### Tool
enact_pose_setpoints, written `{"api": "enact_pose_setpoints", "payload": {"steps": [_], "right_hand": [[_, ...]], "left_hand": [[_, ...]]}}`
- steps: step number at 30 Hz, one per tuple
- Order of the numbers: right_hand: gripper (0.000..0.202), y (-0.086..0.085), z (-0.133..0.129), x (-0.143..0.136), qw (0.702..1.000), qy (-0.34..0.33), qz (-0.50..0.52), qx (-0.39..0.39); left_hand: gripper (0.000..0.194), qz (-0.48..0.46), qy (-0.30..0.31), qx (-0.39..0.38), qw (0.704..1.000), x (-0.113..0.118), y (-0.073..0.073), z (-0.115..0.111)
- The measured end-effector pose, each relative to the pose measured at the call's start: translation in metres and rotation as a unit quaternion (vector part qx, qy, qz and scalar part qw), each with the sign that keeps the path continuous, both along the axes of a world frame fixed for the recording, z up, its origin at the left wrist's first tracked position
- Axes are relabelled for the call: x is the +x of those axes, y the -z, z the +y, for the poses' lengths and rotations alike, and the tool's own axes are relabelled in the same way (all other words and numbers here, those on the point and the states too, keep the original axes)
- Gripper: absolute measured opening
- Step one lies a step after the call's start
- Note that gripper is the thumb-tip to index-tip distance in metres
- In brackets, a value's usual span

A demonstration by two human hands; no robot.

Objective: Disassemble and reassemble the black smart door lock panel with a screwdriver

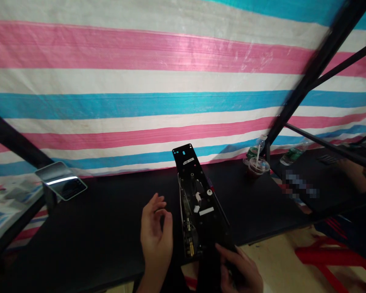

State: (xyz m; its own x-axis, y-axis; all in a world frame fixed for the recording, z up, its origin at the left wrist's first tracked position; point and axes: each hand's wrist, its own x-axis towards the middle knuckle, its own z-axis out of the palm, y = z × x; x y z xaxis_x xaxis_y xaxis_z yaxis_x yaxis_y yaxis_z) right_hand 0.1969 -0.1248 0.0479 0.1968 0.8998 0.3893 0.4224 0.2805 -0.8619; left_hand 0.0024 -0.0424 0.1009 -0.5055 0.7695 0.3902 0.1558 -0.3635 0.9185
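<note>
A long black metal housing (212, 228), with white labels, wires and brass-coloured fittings, lies at the middle of the black table and reaches toward the striped sheet. Beside its left edge my left hand (157, 228) is raised, fingers loosely curved and apart, holding nothing. My right hand (239, 266) is at the near right end of the housing, its index finger stretched over the dark surface. What lies under the other fingers of that hand is too dark to make out. A thin dark rod (222, 207) runs along the housing's right side.
On the black table (110, 228), a tablet (62, 180) leans at the left. A lidded cup with a straw (258, 167) and a bottle (251, 154) are at the right. Black frame bars (311, 77) slant upward. Another person's arm (355, 175) and a red stool (332, 257) show far right.
</note>
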Motion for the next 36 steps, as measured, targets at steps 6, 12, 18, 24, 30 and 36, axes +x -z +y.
{"api": "enact_pose_setpoints", "payload": {"steps": [6,12,18,24,30,36], "right_hand": [[0.028,0.026,0.020,-0.013,0.994,-0.017,-0.059,0.094],[0.028,0.041,0.005,-0.031,0.994,-0.017,-0.055,0.095],[0.028,0.053,-0.005,-0.034,0.995,0.021,-0.051,0.085],[0.037,0.048,0.045,-0.034,0.994,-0.033,-0.066,0.083],[0.069,0.079,0.066,-0.043,0.989,0.022,-0.125,0.075],[0.062,0.101,0.054,-0.053,0.986,0.033,-0.150,0.060]], "left_hand": [[0.036,0.293,0.186,0.012,0.938,-0.006,0.002,0.015],[0.013,0.067,0.115,0.009,0.991,-0.002,0.009,0.014],[0.018,0.017,0.017,0.080,0.997,-0.001,0.011,-0.011],[0.039,0.186,0.181,0.099,0.961,-0.004,0.062,-0.051],[0.045,0.026,0.043,-0.116,0.992,0.013,0.119,-0.045],[0.067,-0.067,0.143,-0.216,0.964,0.035,0.118,0.000]]}}
